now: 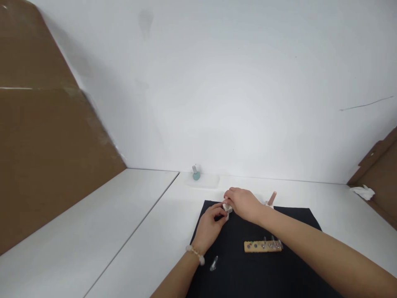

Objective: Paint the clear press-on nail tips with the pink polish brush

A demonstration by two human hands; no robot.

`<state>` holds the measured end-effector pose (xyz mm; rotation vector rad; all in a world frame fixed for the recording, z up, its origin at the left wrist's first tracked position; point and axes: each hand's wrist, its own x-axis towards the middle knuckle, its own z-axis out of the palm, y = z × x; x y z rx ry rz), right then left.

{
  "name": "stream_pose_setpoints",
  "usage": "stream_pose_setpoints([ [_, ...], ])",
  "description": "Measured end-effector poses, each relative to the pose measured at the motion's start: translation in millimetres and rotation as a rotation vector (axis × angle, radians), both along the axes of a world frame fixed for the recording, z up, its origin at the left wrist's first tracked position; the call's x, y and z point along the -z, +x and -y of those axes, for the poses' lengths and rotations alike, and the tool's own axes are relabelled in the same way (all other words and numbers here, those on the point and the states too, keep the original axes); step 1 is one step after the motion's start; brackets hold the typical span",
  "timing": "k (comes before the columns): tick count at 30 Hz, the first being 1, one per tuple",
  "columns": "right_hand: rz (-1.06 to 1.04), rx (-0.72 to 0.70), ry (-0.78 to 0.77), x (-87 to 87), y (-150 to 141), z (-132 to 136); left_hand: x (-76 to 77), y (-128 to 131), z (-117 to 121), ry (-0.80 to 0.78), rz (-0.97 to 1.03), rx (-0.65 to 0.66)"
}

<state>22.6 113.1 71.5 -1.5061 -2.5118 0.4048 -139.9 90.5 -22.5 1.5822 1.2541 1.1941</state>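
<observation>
My left hand (211,225), with a beaded bracelet at its wrist, is closed with thumb and fingertips against a small white piece (228,209) at the far edge of the black cloth (229,248). From the other side my right hand (243,203) also closes on this piece, its fingertips bunched over the top. The fingers hide much of it, so its kind is unclear. Under my right forearm lies a yellowish strip (259,247) with dark dots and several clear pieces standing on it. A clear, nail-shaped piece (214,263) rests on the cloth near my left wrist.
Behind my right hand stands a whitish bottle with a pinkish stick-like cap (273,198). A teal bottle (196,174) with a grey cap is on a translucent tray (209,181) by the white wall. Brown cardboard (49,136) borders the left; crumpled white tissue (363,192) lies right.
</observation>
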Motion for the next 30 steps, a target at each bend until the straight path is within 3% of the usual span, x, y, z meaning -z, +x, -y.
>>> stream_pose_setpoints([
  [6, 0.035, 0.101, -0.001, 0.7, -7, 1, 3.7, 0, -2, 0.004, -0.016, -0.024],
  [19, -0.004, 0.047, -0.094, -13.8, 1, -4, 4.2, 1, 0, 0.011, -0.025, -0.009],
  [24, -0.006, 0.12, -0.093, -5.9, 1, 4, -2.2, 3, 4, 0.053, -0.045, -0.009],
  [30, -0.048, 0.215, -0.097, -4.0, 21, 21, -13.4, 5, 13, 0.092, -0.061, 0.06],
])
